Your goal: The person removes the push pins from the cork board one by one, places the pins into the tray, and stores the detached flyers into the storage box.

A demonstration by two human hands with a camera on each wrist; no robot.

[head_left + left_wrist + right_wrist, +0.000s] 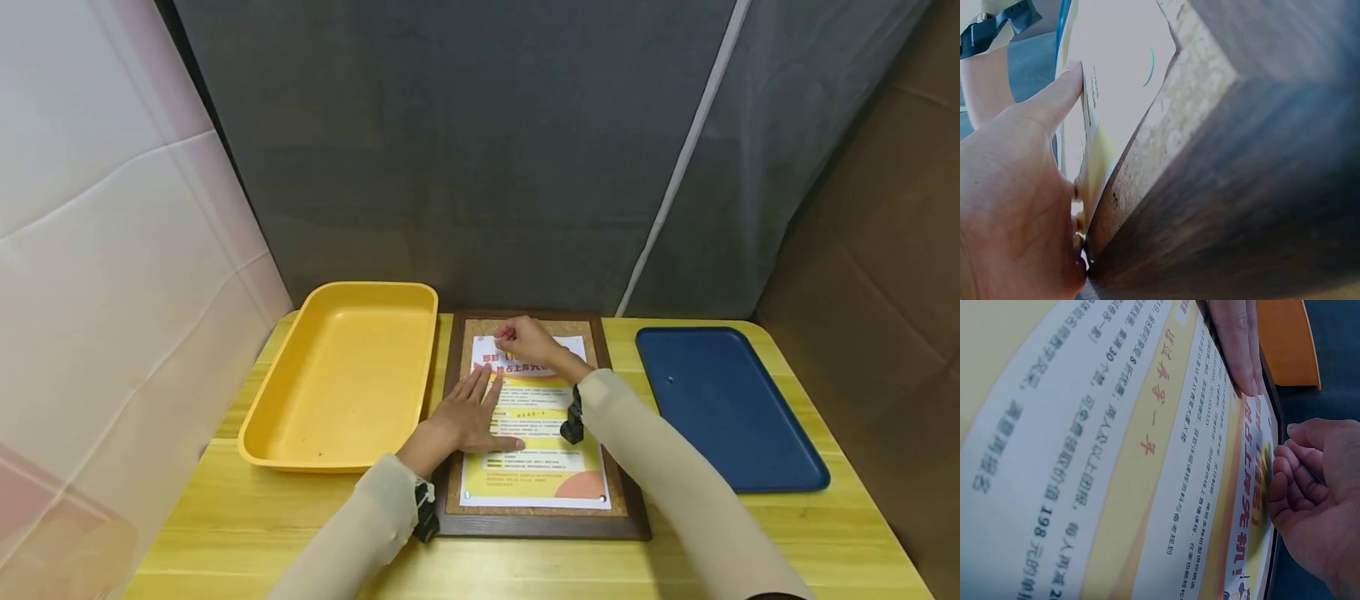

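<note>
The framed corkboard (540, 526) lies flat, probably as backing for the poster (528, 479) centred on it. The left hand (468, 417), fingers spread wide, rests toward the poster's 9 o'clock side, presumably steadying it. The right hand (527, 340) curls near 11 o'clock; I cannot tell whether its fingertips pinch anything. A tiny pin (602, 498) marks 5 o'clock, its shape unclear.

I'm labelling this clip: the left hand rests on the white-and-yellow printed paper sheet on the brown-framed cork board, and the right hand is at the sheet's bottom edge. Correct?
Not quite: the head view shows the right hand at the top edge of the sheet. The rest stands.
</note>
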